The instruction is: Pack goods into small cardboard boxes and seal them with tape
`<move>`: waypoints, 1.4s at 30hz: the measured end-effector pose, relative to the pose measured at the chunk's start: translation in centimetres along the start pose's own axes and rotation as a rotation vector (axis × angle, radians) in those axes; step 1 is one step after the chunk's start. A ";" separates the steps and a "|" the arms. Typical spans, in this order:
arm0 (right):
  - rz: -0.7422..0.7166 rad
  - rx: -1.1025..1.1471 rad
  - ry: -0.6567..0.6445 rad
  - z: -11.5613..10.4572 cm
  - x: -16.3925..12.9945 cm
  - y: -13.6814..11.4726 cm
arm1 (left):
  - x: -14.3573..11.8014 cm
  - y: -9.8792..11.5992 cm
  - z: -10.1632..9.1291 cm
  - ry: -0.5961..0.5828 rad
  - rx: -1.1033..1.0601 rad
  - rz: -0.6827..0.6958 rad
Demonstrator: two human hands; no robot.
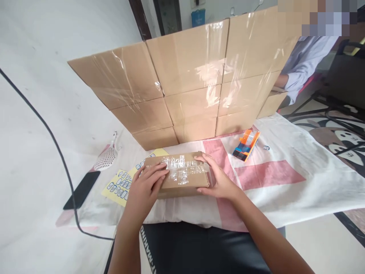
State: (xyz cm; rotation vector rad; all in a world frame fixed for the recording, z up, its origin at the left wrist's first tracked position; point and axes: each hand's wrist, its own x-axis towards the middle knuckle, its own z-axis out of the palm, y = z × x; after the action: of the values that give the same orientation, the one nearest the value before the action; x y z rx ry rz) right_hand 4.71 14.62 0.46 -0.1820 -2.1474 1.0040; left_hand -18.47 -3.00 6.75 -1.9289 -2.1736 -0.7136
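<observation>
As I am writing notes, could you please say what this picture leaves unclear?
Head view:
Box: inside hidden by taped top.
Symbols on the yellow sheet: too small, partly hidden by box and left hand.
Hand beyond the pale sleeve: behind the cardboard screen.
White lettering: start cut off by bottom edge.

The left hand [148, 179] rests on, and the right hand [218, 177] clasps, a taped cardboard box [185, 182] near the desk's front edge [235, 225].
</observation>
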 end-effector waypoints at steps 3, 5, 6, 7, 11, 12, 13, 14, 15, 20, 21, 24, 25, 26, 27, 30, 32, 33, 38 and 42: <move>0.035 -0.007 -0.031 -0.6 -1.3 -0.5 | -1.4 -0.2 0.5 -0.004 0.027 0.076; 0.084 -0.055 0.128 -2.2 -2.6 -0.7 | -2.3 0.1 0.9 0.057 0.082 0.099; 0.144 -0.099 0.275 -3.4 -3.3 -0.6 | -2.7 0.4 1.1 0.084 0.106 0.097; 0.232 -0.153 0.446 -5.0 -4.0 -0.4 | -3.0 0.6 1.3 0.105 0.122 0.090; 0.677 -0.305 0.841 -12.8 -5.3 2.8 | -2.6 1.1 2.1 0.124 0.133 0.046; 0.745 -0.279 0.776 -14.5 -5.1 4.0 | -2.0 1.0 2.4 0.135 0.132 0.036; 0.769 -0.234 0.661 -15.7 -4.7 5.3 | -1.3 0.9 2.7 0.150 0.133 0.030; 0.757 -0.195 0.540 -16.5 -4.2 6.4 | -0.5 0.7 3.0 0.169 0.135 0.029; 0.723 -0.168 0.439 -16.9 -3.7 7.5 | 0.3 0.5 3.4 0.186 0.136 0.033; 0.572 -0.197 0.330 -15.6 -2.5 9.9 | 2.8 2.3 5.2 0.430 -0.021 0.119; 0.555 -0.201 0.316 -15.3 -2.6 10.0 | 2.8 3.6 5.8 0.528 -0.089 0.158; 0.525 -0.215 0.291 -14.5 -3.3 10.2 | 3.4 9.0 8.3 0.532 -0.329 0.266; 0.520 -0.219 0.290 -14.3 -3.5 10.3 | 4.0 11.0 9.4 0.374 -0.412 0.261; 0.516 -0.223 0.292 -14.1 -3.6 10.4 | 5.0 12.8 10.6 0.146 -0.478 0.204; 0.510 -0.229 0.299 -13.9 -3.6 10.5 | 6.2 14.4 11.8 -0.040 -0.529 0.111; 0.467 -0.263 0.343 -13.4 -3.5 10.5 | 10.6 17.0 15.1 -0.304 -0.691 -0.145; 0.422 -0.285 0.375 -13.4 -3.3 10.2 | 13.0 17.1 16.8 -0.358 -0.787 -0.244; 0.395 -0.296 0.389 -13.4 -3.3 10.0 | 13.9 16.8 17.4 -0.371 -0.818 -0.271; 0.216 -0.433 0.417 -13.5 -3.5 9.0 | 14.6 15.7 19.1 -0.390 -0.935 -0.296; 0.131 -0.561 0.394 -13.2 -3.4 8.8 | 13.9 15.7 19.4 -0.437 -1.051 -0.333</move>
State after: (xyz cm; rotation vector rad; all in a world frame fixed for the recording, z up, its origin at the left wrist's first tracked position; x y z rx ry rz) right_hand 14.62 27.18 -2.26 -0.7321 -2.0081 0.3634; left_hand -1.75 18.93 -0.60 -2.2886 -2.7132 -1.9702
